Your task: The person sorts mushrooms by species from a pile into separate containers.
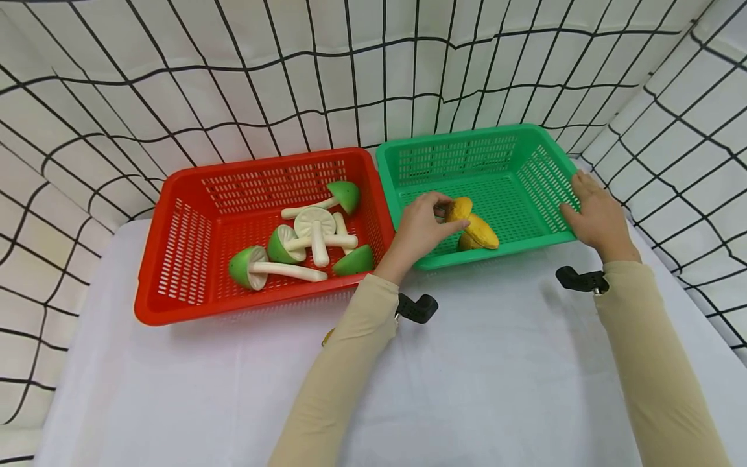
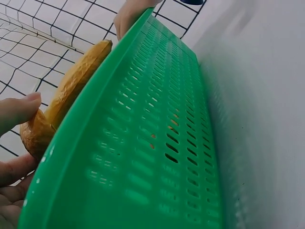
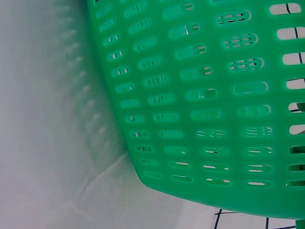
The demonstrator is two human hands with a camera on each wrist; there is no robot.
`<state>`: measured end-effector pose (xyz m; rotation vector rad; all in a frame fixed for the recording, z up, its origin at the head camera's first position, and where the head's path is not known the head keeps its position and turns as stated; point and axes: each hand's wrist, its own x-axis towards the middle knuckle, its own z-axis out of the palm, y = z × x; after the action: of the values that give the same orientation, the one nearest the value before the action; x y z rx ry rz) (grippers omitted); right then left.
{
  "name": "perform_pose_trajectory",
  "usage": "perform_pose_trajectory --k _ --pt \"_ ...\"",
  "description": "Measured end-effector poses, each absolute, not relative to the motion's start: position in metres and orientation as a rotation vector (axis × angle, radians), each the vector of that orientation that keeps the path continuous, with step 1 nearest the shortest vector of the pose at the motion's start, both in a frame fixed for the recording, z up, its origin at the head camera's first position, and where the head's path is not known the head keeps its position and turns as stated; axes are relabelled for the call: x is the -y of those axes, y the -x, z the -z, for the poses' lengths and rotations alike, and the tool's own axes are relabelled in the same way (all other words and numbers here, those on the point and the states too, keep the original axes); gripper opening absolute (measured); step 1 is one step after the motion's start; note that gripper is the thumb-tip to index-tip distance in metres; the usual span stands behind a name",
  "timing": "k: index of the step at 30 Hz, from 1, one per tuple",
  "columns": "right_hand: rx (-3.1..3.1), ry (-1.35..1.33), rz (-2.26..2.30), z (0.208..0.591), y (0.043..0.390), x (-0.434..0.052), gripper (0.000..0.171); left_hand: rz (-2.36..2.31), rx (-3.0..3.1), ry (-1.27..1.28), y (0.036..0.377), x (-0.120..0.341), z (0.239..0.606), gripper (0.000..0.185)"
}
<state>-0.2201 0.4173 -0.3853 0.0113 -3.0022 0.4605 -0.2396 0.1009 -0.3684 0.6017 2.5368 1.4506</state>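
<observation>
My left hand (image 1: 425, 224) reaches over the front of the green basket (image 1: 452, 259), its thumb and fingers pinching a yellow, banana-like piece (image 1: 459, 209). A longer yellow piece (image 1: 480, 231) lies against it, with a browner part of a piece underneath. In the left wrist view the thumb (image 2: 26, 106) presses the wrinkled yellow piece (image 2: 38, 131) just behind the basket rim. At the right end, my right hand (image 1: 599, 214) holds the green basket, fingers bent over its rim. The right wrist view is mostly filled by the basket's slotted outer wall (image 3: 181, 112).
A red basket (image 1: 192, 172) stands left of the green one, holding several green-capped mushrooms with white stems (image 1: 292, 271). A small yellow bit (image 1: 328, 336) shows beside the left sleeve on the white table (image 1: 467, 389). Black netting (image 1: 385, 65) over white cloth surrounds the back and sides.
</observation>
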Motion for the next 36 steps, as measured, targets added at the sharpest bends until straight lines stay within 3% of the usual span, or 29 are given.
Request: perform_pose_trajectory --k 12,26,36 --pt "3.008 -0.004 -0.427 0.388 0.222 -0.413 0.065 -1.230 -2.669 -0.559 0.246 -0.105 0.373 0.045" --pt "2.989 0.005 -0.417 0.386 0.221 -0.418 0.065 -0.931 -2.777 -0.683 0.244 -0.113 0.373 0.050" --pt "3.002 -0.002 -0.425 0.385 0.220 -0.417 0.064 -1.337 -2.555 -0.656 0.242 -0.099 0.372 0.041"
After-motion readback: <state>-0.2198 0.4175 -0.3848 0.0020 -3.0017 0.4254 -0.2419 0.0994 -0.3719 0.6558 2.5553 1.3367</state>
